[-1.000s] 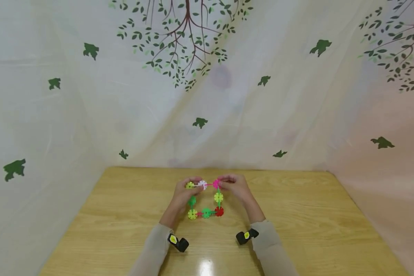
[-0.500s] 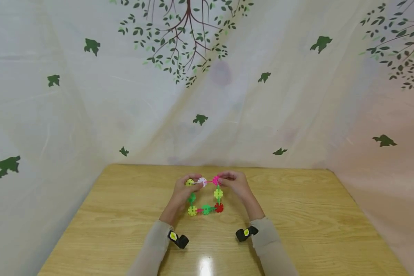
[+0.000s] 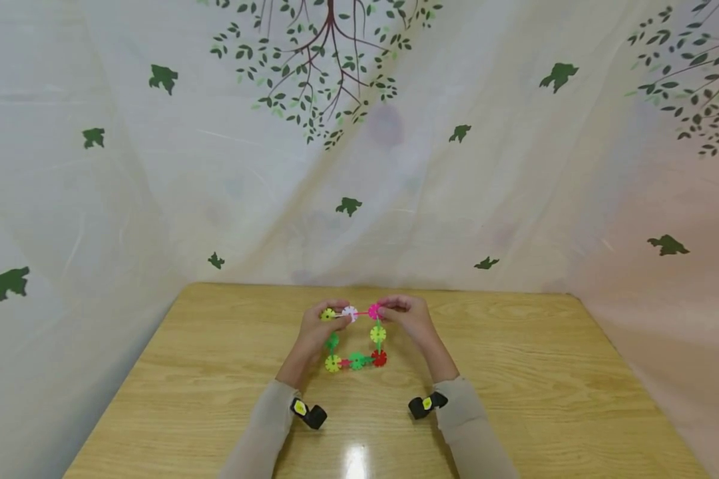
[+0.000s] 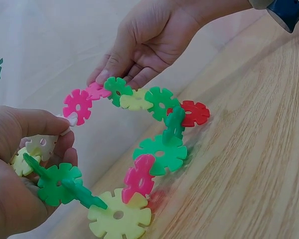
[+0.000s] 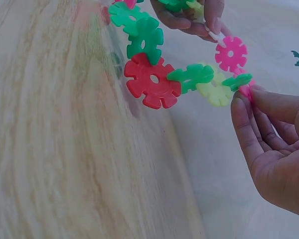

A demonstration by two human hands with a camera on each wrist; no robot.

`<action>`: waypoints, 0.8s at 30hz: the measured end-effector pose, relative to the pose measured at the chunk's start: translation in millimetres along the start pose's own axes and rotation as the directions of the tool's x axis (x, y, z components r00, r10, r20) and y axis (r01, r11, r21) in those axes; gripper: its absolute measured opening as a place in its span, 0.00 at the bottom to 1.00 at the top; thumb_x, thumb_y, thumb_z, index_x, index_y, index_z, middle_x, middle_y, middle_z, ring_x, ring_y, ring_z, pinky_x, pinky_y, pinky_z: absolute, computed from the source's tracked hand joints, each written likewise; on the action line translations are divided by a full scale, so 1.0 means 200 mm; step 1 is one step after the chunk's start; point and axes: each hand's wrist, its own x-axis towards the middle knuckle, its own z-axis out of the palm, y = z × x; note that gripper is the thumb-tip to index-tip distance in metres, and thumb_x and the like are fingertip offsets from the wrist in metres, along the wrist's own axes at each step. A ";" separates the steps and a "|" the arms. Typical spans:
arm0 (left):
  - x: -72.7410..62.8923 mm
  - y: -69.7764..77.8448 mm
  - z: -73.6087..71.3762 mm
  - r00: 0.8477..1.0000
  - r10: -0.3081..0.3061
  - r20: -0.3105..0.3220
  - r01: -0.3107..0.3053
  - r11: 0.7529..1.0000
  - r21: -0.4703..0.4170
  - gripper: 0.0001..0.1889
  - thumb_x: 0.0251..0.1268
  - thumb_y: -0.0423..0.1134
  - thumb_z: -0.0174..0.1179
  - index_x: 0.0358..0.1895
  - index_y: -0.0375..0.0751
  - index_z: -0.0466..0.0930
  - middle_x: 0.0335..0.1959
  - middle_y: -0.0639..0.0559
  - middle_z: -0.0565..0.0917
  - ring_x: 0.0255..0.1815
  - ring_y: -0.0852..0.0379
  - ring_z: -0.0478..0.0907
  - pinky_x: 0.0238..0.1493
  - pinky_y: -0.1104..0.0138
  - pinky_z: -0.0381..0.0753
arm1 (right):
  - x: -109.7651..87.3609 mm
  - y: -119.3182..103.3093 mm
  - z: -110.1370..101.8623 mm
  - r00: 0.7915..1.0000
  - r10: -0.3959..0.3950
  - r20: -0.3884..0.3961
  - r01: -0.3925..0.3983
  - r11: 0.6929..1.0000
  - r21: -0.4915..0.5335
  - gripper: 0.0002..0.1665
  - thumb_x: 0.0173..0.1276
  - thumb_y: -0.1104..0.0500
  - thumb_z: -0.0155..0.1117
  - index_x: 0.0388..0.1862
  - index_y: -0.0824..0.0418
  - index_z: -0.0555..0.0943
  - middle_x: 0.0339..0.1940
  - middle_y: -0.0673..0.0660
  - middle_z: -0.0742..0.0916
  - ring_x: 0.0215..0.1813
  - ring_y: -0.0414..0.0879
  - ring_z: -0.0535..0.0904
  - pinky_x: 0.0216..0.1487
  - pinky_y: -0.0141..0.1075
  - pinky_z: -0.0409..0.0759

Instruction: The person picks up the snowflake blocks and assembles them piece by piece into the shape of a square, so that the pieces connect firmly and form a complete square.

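Notched plastic snowflake discs are linked into a four-sided ring, held up above the wooden table. Its near side has a yellow disc, a pink one, a green disc and a red disc. My left hand pinches a white disc at the far side, thumb in front, with a yellow disc and a green disc beside its fingers. Between thumb and fingertips, my right hand pinches a pink disc at the far right corner. Fingers partly cover both held discs.
The wooden table reaches back to a pale cloth backdrop printed with branches, leaves and birds. Each sleeve cuff bears a small black camera, one on the left and one on the right.
Both hands keep the same pinch on the ring. Hands, ring and table all sit slightly higher in the head view than before, and the ring has shifted very slightly left.
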 end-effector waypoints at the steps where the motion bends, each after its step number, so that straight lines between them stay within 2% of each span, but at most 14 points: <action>1: 0.01 -0.01 0.00 1.000 0.004 -0.001 -0.004 1.000 0.004 0.15 0.61 0.22 0.67 0.52 0.25 0.82 0.46 0.44 0.79 0.46 0.58 0.78 0.45 0.65 0.87 | 0.00 0.00 0.00 1.000 -0.004 0.000 0.004 1.000 -0.001 0.14 0.67 0.71 0.68 0.49 0.79 0.83 0.42 0.68 0.89 0.35 0.39 0.86 0.45 0.44 0.89; 4: 0.04 -0.07 -0.01 1.000 0.009 -0.007 -0.009 1.000 0.010 0.16 0.61 0.23 0.67 0.53 0.27 0.82 0.47 0.44 0.79 0.49 0.55 0.77 0.46 0.64 0.87 | 0.00 0.00 0.00 1.000 -0.005 -0.005 0.005 1.000 -0.002 0.13 0.67 0.71 0.68 0.48 0.79 0.83 0.40 0.65 0.90 0.34 0.39 0.86 0.46 0.46 0.89; 13: 0.04 -0.07 0.00 0.999 0.037 -0.007 -0.037 0.997 0.070 0.15 0.61 0.28 0.69 0.52 0.33 0.84 0.47 0.45 0.81 0.56 0.49 0.75 0.48 0.68 0.81 | 0.01 0.02 0.00 1.000 -0.012 -0.026 0.012 1.000 -0.020 0.12 0.67 0.71 0.69 0.47 0.78 0.83 0.41 0.67 0.90 0.34 0.38 0.85 0.43 0.40 0.89; 19: 0.05 -0.08 0.00 0.999 0.043 0.000 -0.043 0.996 0.074 0.16 0.60 0.27 0.69 0.53 0.32 0.84 0.49 0.45 0.82 0.57 0.50 0.75 0.55 0.66 0.75 | 0.02 0.02 0.01 1.000 -0.004 -0.011 0.004 1.000 -0.010 0.13 0.67 0.70 0.69 0.47 0.77 0.84 0.41 0.67 0.90 0.34 0.39 0.86 0.42 0.38 0.89; 24: 0.05 -0.09 0.00 0.999 0.054 -0.004 -0.054 0.996 0.077 0.16 0.60 0.26 0.69 0.52 0.32 0.84 0.48 0.45 0.83 0.54 0.51 0.75 0.54 0.65 0.75 | 0.02 0.01 0.01 1.000 -0.007 0.004 0.007 1.000 0.007 0.13 0.67 0.71 0.69 0.48 0.78 0.83 0.40 0.64 0.90 0.33 0.39 0.86 0.40 0.35 0.89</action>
